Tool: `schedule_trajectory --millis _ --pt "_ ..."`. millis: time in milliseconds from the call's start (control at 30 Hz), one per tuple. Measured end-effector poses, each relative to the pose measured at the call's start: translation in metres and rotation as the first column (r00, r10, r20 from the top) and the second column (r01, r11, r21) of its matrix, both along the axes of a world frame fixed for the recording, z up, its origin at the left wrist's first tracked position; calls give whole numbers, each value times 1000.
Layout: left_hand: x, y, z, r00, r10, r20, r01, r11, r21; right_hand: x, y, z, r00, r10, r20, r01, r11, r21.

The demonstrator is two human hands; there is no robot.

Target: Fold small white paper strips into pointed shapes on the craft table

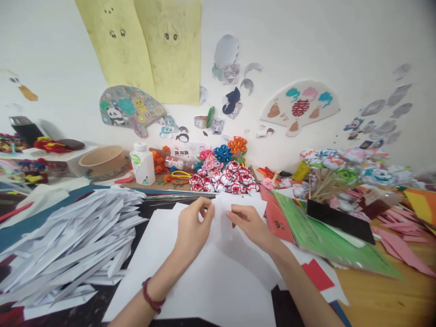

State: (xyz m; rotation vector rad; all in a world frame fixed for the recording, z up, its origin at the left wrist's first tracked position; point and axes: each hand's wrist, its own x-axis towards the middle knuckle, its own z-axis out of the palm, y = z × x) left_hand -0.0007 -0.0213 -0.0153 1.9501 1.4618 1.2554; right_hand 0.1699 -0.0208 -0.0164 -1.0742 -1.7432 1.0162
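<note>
My left hand is closed in a pinch at the left edge of a small piece of white paper. On its other side, my right hand has its thumb and fingers drawn together at the paper's right edge. The piece stands out only faintly against the large white sheets beneath both hands, so its outline is hard to make out. A heap of folded white paper strips lies to the left of my left hand.
Red-and-white paper flowers are piled behind my hands, with a white bottle left of them. At right lie a green packet, a black flat object and pink strips. Thin wires lie behind the sheets.
</note>
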Motion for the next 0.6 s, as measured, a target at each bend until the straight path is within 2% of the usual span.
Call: schedule_trajectory --millis 167,267,333,400,500,600 --pt "0 1 -3 993 115 -32 -115 993 -7 -13 1 -10 990 -125 -62 123 992 -34" --pt "0 1 -5 989 144 -20 -144 990 12 -22 -1 -16 979 -182 -98 173 981 -89" --pt "0 1 -7 984 166 -61 -161 984 82 -26 -2 -18 976 -192 -106 181 978 -107" --pt "-1 1 -11 967 211 -145 -175 958 227 -28 -3 -20 976 -190 -110 178 978 -108" --pt "-5 2 -17 899 286 -332 -95 867 489 -26 -2 -22 975 -202 -96 196 978 -76" --pt "-10 4 -22 813 292 -503 94 788 609 -21 1 -24 967 -251 -50 251 968 -9"
